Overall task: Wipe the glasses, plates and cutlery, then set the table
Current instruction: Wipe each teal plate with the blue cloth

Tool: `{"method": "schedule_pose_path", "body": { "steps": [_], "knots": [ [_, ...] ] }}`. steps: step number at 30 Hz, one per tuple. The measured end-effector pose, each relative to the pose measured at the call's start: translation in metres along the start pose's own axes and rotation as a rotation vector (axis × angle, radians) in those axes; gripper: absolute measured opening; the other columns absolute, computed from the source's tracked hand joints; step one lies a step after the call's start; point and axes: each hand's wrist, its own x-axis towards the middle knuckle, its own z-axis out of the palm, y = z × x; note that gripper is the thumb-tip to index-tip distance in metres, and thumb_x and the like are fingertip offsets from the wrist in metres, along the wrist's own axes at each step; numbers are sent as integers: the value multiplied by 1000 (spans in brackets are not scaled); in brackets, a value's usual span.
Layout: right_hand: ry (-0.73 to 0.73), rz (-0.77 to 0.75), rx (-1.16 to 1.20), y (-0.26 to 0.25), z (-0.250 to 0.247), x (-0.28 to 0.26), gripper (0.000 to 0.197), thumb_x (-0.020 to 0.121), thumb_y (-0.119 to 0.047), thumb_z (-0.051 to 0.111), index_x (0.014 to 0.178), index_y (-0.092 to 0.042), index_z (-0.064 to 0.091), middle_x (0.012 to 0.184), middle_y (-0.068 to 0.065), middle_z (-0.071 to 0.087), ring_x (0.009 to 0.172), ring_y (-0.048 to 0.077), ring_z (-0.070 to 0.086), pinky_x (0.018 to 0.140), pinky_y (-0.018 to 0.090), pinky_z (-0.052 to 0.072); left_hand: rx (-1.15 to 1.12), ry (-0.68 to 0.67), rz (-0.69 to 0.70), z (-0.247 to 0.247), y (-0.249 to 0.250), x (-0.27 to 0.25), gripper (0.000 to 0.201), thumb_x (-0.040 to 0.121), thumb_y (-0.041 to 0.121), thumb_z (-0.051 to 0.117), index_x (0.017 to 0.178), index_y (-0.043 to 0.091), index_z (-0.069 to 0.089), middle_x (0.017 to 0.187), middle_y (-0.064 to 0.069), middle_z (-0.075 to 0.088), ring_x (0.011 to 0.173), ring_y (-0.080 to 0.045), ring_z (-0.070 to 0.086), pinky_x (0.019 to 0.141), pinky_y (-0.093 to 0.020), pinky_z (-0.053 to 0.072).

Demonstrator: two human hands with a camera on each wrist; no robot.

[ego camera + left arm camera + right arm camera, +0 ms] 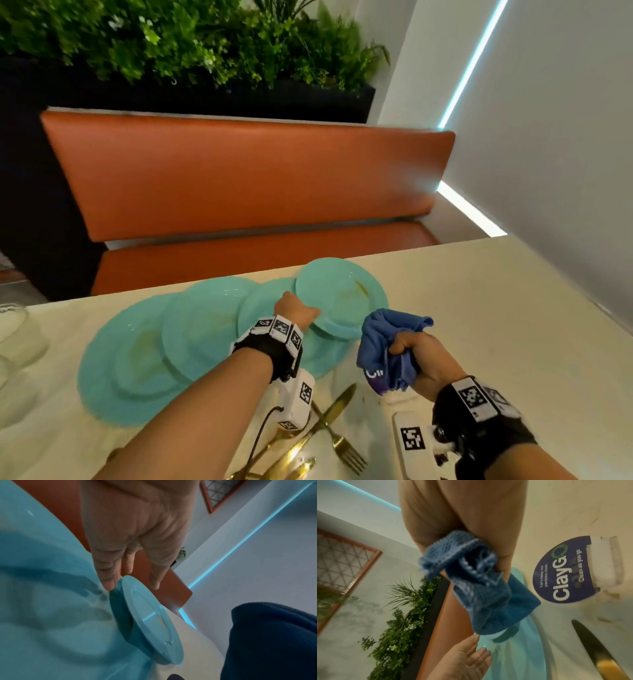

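Note:
Several turquoise plates (130, 363) lie overlapping on the cream table (496, 308). The small plate (342, 298) at their right end is tilted up, its low edge on another plate. My left hand (308, 311) is at its left rim with fingers straight. In the left wrist view a fingertip (109, 584) touches the underside of the small plate (149, 615), and the thumb hovers above its face. My right hand (411, 356) grips a bunched blue cloth (387, 342) just right of the plate, above the table. The cloth (479, 588) hangs from my fist.
A gold knife (337, 407) and fork (346, 452) lie crossed near the front edge. Clear glasses (17, 329) stand at the far left. A ClayGo labelled bottle (563, 572) lies under my right hand. An orange bench (239, 178) runs behind the table, a wall on the right.

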Motion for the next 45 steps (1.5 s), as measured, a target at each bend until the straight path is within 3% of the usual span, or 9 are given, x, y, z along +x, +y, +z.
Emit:
{"method": "schedule_pose_path", "body": {
  "steps": [6, 18, 23, 28, 32, 35, 40, 42, 45],
  "knots": [
    [-43, 85, 148, 0, -27, 35, 25, 89, -1, 50, 110, 5, 60, 103, 24, 64, 85, 34, 63, 73, 37, 53, -72, 44, -150, 34, 6, 43, 57, 77, 30, 69, 125, 2, 54, 123, -15, 62, 111, -32, 59, 91, -35, 52],
    [100, -73, -40, -9, -49, 31, 10, 88, 5, 52, 90, 3, 61, 75, 19, 64, 66, 31, 59, 58, 34, 50, -644, 4, -67, 39, 14, 45, 20, 87, 20, 55, 105, 13, 55, 112, -14, 66, 98, -34, 64, 87, -53, 53],
    [125, -345, -456, -20, -34, -2, 19, 89, 4, 52, 74, -7, 54, 64, 10, 56, 62, 25, 49, 60, 33, 43, -808, -39, 26, 4, 18, -13, 32, 92, 45, 46, 117, 24, 48, 121, -10, 60, 107, -34, 60, 95, -52, 48],
    [204, -645, -1017, -11, 5, -52, 26, 90, -3, 48, 109, -14, 61, 98, 2, 59, 88, 25, 54, 65, 20, 38, -900, -127, 106, -24, 1, -78, 55, 95, 55, 35, 136, 19, 43, 137, -9, 51, 126, -30, 50, 106, -47, 40],
    [365, -590, -1431, 34, 48, -103, 68, 69, -58, 28, 121, -23, 54, 124, 6, 55, 113, 32, 49, 89, 38, 43, -918, -206, 132, -22, -42, -82, 66, 65, 86, 33, 114, 45, 52, 132, 7, 58, 118, -23, 58, 104, -49, 41],
    [503, -607, -1385, 60, 72, -137, 86, 63, -80, 11, 123, -29, 48, 134, 5, 45, 127, 30, 37, 107, 46, 29, -936, -295, 174, -28, -62, -102, 91, 47, 97, 41, 120, 44, 55, 130, 3, 61, 115, -27, 61, 101, -52, 43],
    [459, -713, -1249, 75, 86, -164, 57, 83, -58, 9, 96, -26, 54, 102, 4, 59, 101, 29, 51, 86, 40, 37, -929, -353, 253, -59, -71, -201, 72, 71, 83, 39, 122, 36, 58, 124, 1, 64, 112, -25, 62, 98, -50, 47],
    [381, -878, -1165, 94, 97, -180, 41, 88, -47, 24, 84, -20, 55, 86, -2, 54, 83, 19, 46, 75, 30, 33, -951, -319, 271, -66, -76, -218, 57, 89, 66, 32, 120, 28, 61, 119, -3, 67, 108, -26, 64, 96, -50, 49],
    [207, -958, -1037, 123, 108, -212, 13, 83, -30, 50, 84, -19, 57, 86, -10, 50, 80, 5, 41, 74, 15, 33, -925, -247, 268, -77, -87, -224, 66, 80, 74, 36, 123, 29, 58, 129, -1, 61, 115, -25, 59, 102, -49, 44]
  ]
}}
